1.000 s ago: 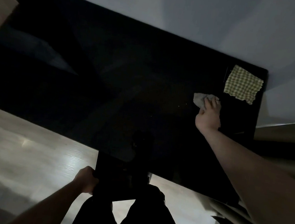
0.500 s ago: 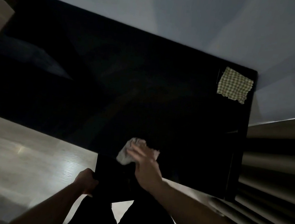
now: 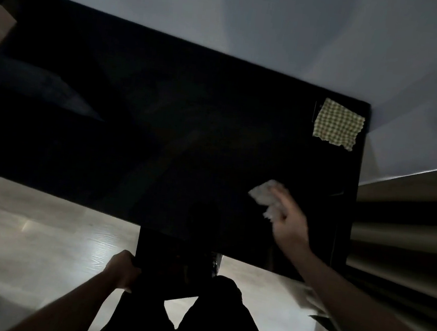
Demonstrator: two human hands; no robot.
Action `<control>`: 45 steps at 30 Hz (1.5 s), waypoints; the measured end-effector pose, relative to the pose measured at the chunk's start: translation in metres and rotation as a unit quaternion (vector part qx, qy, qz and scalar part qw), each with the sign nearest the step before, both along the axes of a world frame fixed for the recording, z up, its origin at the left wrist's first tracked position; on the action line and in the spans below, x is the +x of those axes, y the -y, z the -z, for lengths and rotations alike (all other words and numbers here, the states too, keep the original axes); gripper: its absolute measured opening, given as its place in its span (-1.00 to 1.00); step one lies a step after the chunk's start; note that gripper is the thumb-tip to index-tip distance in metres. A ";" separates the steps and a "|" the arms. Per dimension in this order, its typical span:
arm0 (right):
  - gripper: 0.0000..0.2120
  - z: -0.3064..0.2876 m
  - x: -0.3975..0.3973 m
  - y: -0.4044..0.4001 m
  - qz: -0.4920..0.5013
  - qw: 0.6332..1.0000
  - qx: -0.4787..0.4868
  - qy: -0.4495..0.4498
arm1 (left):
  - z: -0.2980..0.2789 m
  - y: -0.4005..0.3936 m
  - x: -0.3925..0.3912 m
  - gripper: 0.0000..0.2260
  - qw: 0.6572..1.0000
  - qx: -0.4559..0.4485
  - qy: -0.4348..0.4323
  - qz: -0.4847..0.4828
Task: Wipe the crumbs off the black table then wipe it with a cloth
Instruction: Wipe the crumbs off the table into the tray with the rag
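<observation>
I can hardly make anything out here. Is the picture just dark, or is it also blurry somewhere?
Head view: both. The room is dim, so the black table reads as nearly featureless, with faint grey reflections at its left. The right hand and the pale rag under it are smeared by motion. The checked cloth and left hand look sharper.

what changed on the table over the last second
The right hand swept the crumpled pale wipe from near the checkered cloth down to the near edge of the black table, above the dark tray, then back out to the right. It never let go. The left hand kept holding the tray at the edge; the checkered cloth stayed in its far right corner.
</observation>
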State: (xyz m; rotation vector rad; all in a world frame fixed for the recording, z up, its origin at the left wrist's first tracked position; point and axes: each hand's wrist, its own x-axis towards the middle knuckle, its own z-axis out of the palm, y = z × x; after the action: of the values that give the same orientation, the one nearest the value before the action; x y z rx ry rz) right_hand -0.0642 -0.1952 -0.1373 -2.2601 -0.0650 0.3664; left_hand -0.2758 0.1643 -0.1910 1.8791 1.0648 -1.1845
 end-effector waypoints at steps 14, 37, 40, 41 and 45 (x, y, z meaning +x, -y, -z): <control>-0.35 0.056 0.173 -0.028 -0.014 0.954 -0.299 -0.037 | -0.001 0.030 -0.014 -0.88 0.998 0.025 -0.001 -0.059; -0.38 0.022 -0.150 -0.116 -0.261 0.955 0.077 -0.117 | 0.006 -0.016 -0.026 -0.71 1.000 0.021 0.004 -0.024; -0.30 0.009 -0.131 -0.093 -0.123 0.985 0.086 -0.080 | 0.001 -0.025 -0.023 -0.77 1.000 0.024 0.006 0.004; -0.28 0.003 -0.120 -0.084 -0.072 0.993 0.072 -0.057 | -0.001 -0.028 -0.022 -0.81 1.000 0.024 0.006 0.014; -0.42 -0.010 -0.079 -0.041 0.112 0.994 -0.001 0.005 | -0.006 -0.044 -0.022 -0.87 0.999 0.019 0.013 0.043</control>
State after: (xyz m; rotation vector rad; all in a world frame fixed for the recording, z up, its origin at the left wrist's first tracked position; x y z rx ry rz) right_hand -0.1427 -0.1545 -0.1271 -2.2423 0.1825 0.2354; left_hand -0.2978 0.2082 -0.1849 1.9827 1.0075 -1.1924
